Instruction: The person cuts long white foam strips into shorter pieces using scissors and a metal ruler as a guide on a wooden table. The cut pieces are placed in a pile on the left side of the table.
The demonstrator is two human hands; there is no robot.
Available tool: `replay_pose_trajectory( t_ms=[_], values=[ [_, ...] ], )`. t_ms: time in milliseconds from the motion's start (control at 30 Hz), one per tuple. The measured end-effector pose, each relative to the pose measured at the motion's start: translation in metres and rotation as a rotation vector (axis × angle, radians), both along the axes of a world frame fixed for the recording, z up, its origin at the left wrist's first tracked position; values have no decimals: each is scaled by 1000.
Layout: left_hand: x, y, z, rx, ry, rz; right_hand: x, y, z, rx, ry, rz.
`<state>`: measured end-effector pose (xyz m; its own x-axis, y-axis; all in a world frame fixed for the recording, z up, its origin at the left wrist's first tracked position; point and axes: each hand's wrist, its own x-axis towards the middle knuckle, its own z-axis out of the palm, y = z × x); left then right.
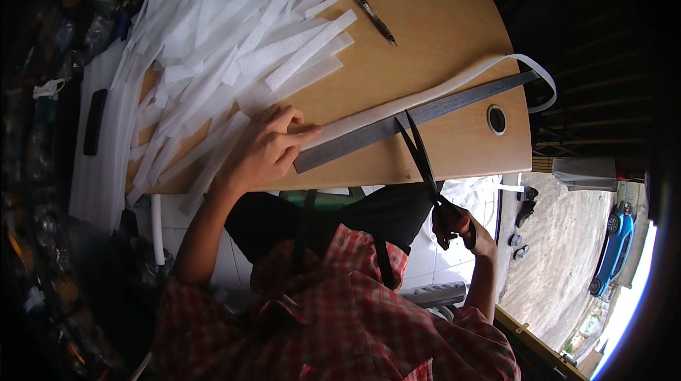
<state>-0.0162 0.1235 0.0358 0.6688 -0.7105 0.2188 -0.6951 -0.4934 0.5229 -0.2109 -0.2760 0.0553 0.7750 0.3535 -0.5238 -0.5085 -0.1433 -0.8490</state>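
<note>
Across the wooden table (440, 12) runs a long white foam strip (418, 98), its far end curling over the right edge. Along its near side lies a dark metal ruler (464, 101). My left hand (266, 143) is bent over the strip's left end, forefinger reaching onto it and other fingers curled, holding it beside the ruler. In my right hand (457, 227), at the table's front edge, are black scissors (418, 154). Their blades are slightly apart, with the tips over the ruler's middle, close to the strip.
A heap of cut white foam strips (234, 33) covers the table's left side. A pen (376, 19) lies at the back. A dark flat object (95, 122) rests on white sheets (113, 161) at far left. The table has a round hole (496, 120) near its right edge.
</note>
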Motion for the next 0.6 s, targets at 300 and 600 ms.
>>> replay_pose_trajectory(
  t_ms=[300, 600],
  values=[
    [-5, 2, 3, 37, 71, 16, 1, -10, 18, 31, 7, -103],
    [-12, 7, 2, 26, 70, 20, 25, -16, 42, -157, 3, -10]
  ],
)
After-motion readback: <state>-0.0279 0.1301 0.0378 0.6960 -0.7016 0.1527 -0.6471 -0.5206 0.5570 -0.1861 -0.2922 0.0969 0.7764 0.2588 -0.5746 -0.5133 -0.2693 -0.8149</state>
